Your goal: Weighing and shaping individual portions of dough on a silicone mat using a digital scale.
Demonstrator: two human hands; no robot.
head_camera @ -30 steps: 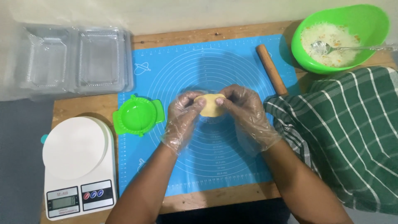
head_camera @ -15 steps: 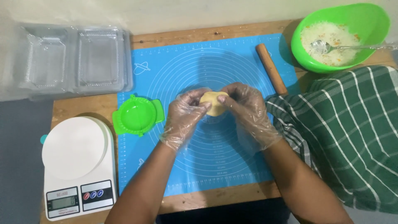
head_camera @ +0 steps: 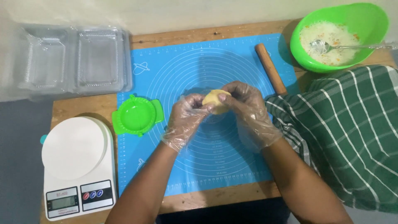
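One small ball of pale yellow dough point(head_camera: 215, 101) is sitting between our gloved fingers, lifted just above the blue silicone mat point(head_camera: 207, 174). We are closing our left hand point(head_camera: 187, 118) and right hand point(head_camera: 248, 111) around it from both sides. It looks soft and light, likely to dent under pressure, so we judge a gentle fingertip hold at its edges suits it. Beside the mat are lying a green dumpling press point(head_camera: 134, 115) and a wooden rolling pin point(head_camera: 270, 69) on the counter point(head_camera: 76, 108).
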